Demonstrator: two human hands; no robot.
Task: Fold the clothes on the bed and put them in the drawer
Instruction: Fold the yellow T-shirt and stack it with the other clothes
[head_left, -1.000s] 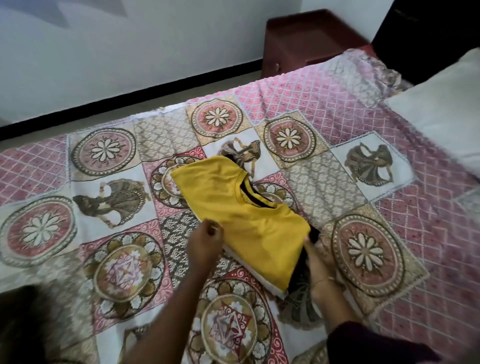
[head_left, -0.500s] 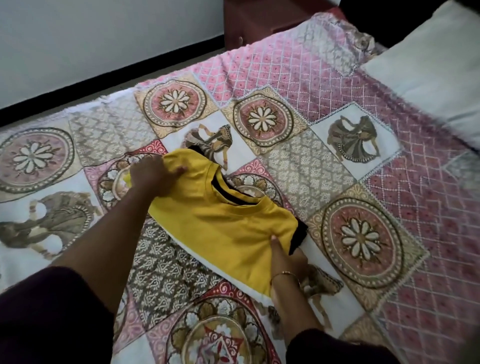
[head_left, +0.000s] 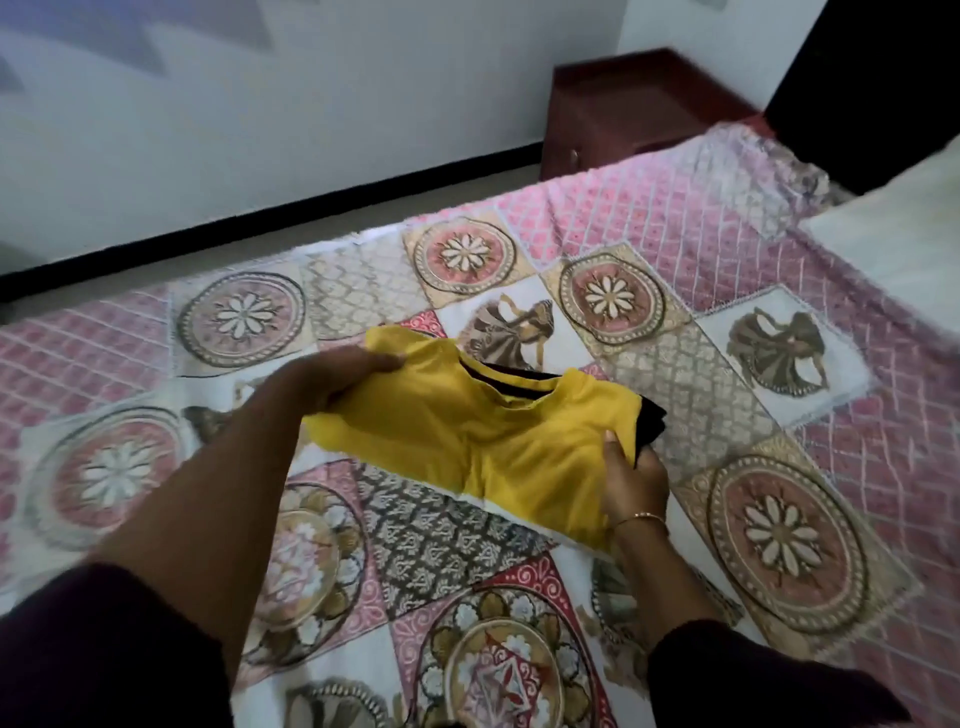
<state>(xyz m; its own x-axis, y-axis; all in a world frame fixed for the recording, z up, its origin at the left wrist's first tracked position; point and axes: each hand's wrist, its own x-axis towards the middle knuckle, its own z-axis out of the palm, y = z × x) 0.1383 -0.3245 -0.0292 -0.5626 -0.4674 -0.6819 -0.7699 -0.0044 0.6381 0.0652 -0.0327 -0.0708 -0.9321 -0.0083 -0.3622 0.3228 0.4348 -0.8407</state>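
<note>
- On the bed (head_left: 779, 218), a patchwork cover of pink lattice squares, round flower medallions and printed dancer panels spreads across nearly the whole view; it looks like thin, flat cotton, a firm enough base to fold on.
- Past the far edge stands a dark red wooden cabinet (head_left: 639, 111) with a small knob, square-cornered and smooth; it is probably where the drawer is, though no drawer shows open.
- At the right edge lies a pale pillow (head_left: 904, 234), plain and soft-looking.
- In the middle of the bed is the yellow shirt (head_left: 498, 441), already folded into a narrow band, with a black collar trim and a black sleeve end showing at its right; the knit looks soft and limp, and it sags between the hands.
- The left hand (head_left: 332, 384) grips the shirt's left end, fingers curled over the top layer.
- The right hand (head_left: 631, 480), with a thin bangle at the wrist, holds the right end, thumb on top and fingers beneath.
- To do the step well, I judge both ends should be held evenly and brought together so the edges line up, then laid flat and smoothed; a loose grip on limp cloth would let inner layers slip.
</note>
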